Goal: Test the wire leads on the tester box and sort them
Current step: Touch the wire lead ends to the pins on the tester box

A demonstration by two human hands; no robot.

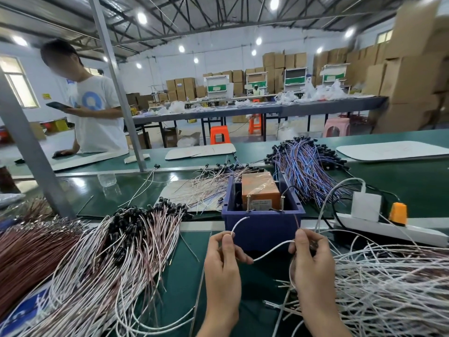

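The tester box (262,229) is a dark blue bin holding an orange unit (260,190) with two metal posts at its near edge. Just in front of it, my left hand (222,268) and my right hand (311,263) pinch one white wire lead (272,250) that sags between them. Its left end curls up toward the left post; a thin brownish end rises from my right fingers toward the right post. A large heap of white leads (388,288) lies to the right. White-pink leads with black heads (116,251) are piled on the left.
Blue-purple leads (306,171) are heaped behind the box, pink ones (199,188) on a white sheet. A white power strip (388,227) with an orange plug lies at right. A person with a phone stands across the green bench at far left. A grey post (31,152) slants nearby.
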